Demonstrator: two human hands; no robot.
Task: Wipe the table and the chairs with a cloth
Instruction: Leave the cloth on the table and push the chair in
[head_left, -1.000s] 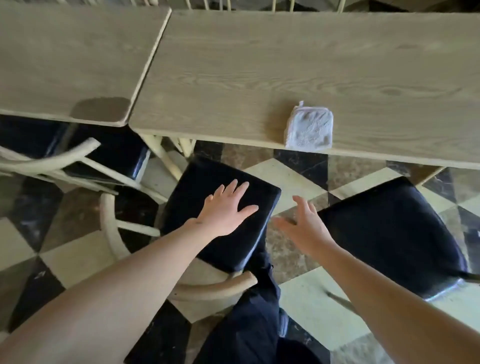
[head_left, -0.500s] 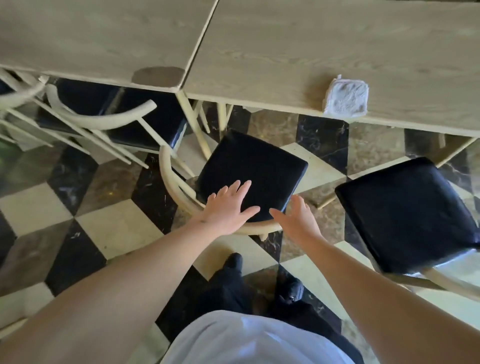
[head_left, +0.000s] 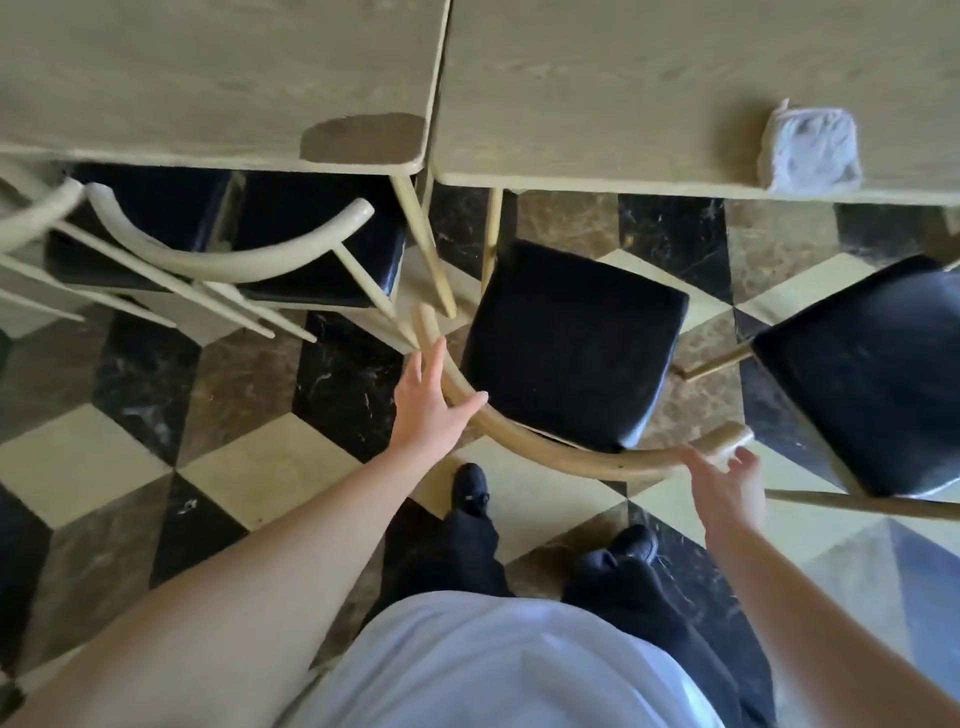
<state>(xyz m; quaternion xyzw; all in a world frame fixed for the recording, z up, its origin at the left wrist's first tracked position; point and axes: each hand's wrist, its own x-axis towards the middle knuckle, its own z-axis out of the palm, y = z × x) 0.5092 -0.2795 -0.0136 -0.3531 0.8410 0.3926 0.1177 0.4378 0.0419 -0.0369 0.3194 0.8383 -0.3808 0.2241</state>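
At 10 o'clock, a tucked chair (head_left: 228, 244) with black seat sits under the left table (head_left: 208, 78). Centre, a second chair (head_left: 571, 343) is pulled out from the right table (head_left: 623, 93), its curved backrest (head_left: 545, 452) toward the person. Left hand (head_left: 428, 410) spread wide, palm against the backrest's left end, thumb over the rail, not closed. Right hand (head_left: 727, 488) at 4 o'clock, fingers loosely open, touching the backrest's right end. Third chair (head_left: 872, 374) at 3 o'clock. Cloth (head_left: 808, 148), folded, lies on the right table's near edge at 1 o'clock, well apart from both hands. Checkered floor (head_left: 104, 457) below.
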